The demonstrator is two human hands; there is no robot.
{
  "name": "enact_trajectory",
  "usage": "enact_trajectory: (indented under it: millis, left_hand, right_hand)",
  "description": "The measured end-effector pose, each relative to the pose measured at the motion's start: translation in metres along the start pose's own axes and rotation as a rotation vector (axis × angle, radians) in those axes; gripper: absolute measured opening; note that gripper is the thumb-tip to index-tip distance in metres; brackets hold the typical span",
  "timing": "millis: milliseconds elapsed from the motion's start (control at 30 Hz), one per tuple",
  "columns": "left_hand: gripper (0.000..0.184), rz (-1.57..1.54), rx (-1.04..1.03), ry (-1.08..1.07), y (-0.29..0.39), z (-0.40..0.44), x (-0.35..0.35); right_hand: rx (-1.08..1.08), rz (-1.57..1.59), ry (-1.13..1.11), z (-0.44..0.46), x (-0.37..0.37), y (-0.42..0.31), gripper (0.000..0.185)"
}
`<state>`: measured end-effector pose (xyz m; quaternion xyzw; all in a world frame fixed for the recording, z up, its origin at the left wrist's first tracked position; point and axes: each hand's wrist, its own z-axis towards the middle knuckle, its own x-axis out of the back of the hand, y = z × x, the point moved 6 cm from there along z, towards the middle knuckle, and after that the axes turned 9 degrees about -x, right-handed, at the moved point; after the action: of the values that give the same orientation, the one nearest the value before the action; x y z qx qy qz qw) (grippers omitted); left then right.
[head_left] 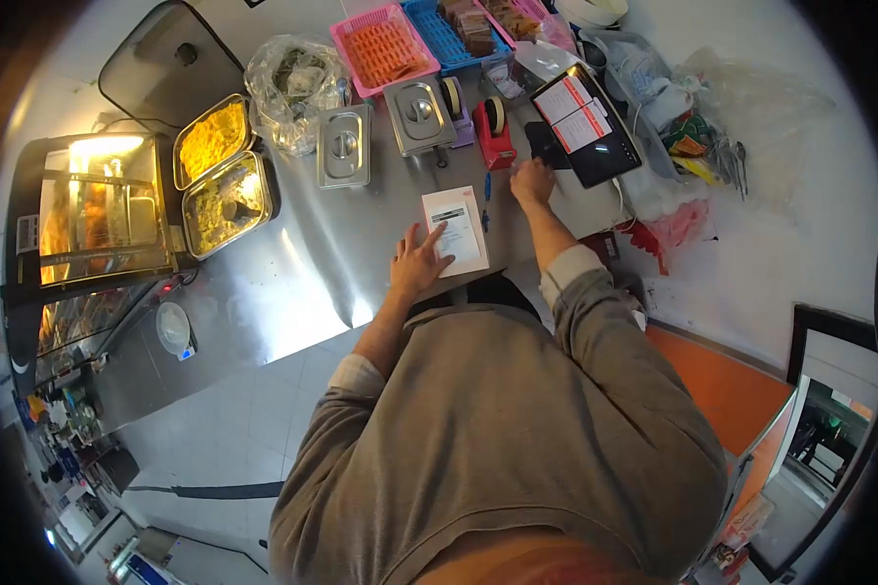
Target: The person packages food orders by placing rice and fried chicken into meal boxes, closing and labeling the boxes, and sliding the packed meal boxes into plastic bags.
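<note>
My left hand [419, 259] lies on the lower left of a printed paper sheet [467, 249] on the steel counter, its fingers spread and the index finger pointing across the print. My right hand [532, 182] rests farther right, beside a tablet [607, 156] that shows red and white panels. Its fingers look curled in near the black piece [546, 143] by the tablet; whatever they hold, if anything, is hidden. Between the hands, a blue pen [486, 189] lies next to the sheet's right edge. Beyond it stands a red tape dispenser [495, 141].
Two lidded steel containers [343, 146] stand behind the paper. To the left are trays of yellow food [214, 143] and a lit glass warmer [102, 210]. Pink [385, 49] and blue baskets [449, 34] line the back. A tub of bags and utensils [668, 117] sits right.
</note>
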<state>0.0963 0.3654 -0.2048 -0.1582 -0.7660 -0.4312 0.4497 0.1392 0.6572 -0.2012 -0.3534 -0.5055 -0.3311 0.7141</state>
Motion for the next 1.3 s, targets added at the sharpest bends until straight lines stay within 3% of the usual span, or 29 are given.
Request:
enact_trajectory:
  millis: [67, 133, 200, 300, 400, 500, 600, 700, 800, 900, 1000, 1100, 1200, 1300]
  left_hand:
    - [0.074, -0.006, 0.013, -0.015, 0.002, 0.001, 0.004]
    - [0.074, -0.024, 0.021, -0.019, 0.002, 0.000, 0.003]
    - [0.074, -0.051, 0.025, -0.016, 0.000, -0.001, 0.000]
    - [0.073, -0.019, 0.061, -0.058, 0.008, 0.000, 0.012]
    - [0.073, -0.001, 0.051, -0.025, 0.007, 0.000, 0.007]
    - [0.074, -0.003, 0.032, -0.001, 0.009, 0.001, 0.009]
    - [0.073, -0.023, 0.023, -0.006, 0.013, 0.002, 0.017]
    - [0.073, -0.057, 0.021, -0.023, 0.011, 0.003, 0.018]
    - [0.072, -0.114, -0.063, 0.017, 0.005, 0.005, 0.010]
    - [0.072, -0.415, -0.042, 0.007, -0.007, 0.003, -0.010]
    - [0.069, -0.504, -0.079, 0.054, -0.006, 0.000, -0.014]
    - [0.068, -0.524, -0.155, 0.125, -0.005, -0.001, -0.018]
    - [0.070, -0.468, -0.178, 0.143, -0.001, -0.001, -0.027]
    - [0.071, -0.581, -0.117, 0.182, 0.006, -0.003, -0.028]
  right_hand:
    - [-0.113, 0.506, -0.604, -0.013, -0.059, -0.009, 0.020]
    - [-0.347, 0.833, -1.024, -0.058, -0.070, -0.045, 0.028]
    - [-0.405, 0.607, -1.163, -0.083, -0.031, -0.083, 0.030]
    - [-0.105, 0.261, -0.711, -0.075, -0.049, -0.090, 0.040]
    - [-0.073, 0.128, -0.921, -0.066, -0.015, -0.083, 0.049]
    - [-0.117, 0.199, -1.095, -0.062, 0.011, -0.065, 0.055]
    - [0.084, -0.052, -0.903, -0.048, 0.010, -0.052, 0.056]
    - [-0.017, 0.207, -0.730, -0.011, 0.005, -0.033, 0.056]
    - [-0.111, 0.635, 0.084, 0.042, -0.009, -0.005, 0.050]
    - [-0.800, 0.990, -0.918, 0.040, -0.056, 0.006, 0.037]
    - [-0.679, 1.081, -1.018, 0.041, -0.059, 0.003, 0.026]
    - [-0.666, 1.486, -0.965, 0.032, -0.065, 0.012, 0.020]
    - [-0.405, 1.457, -0.858, 0.016, -0.071, 0.025, 0.013]
    - [0.223, 0.317, -0.071, 0.023, -0.042, 0.019, 0.012]
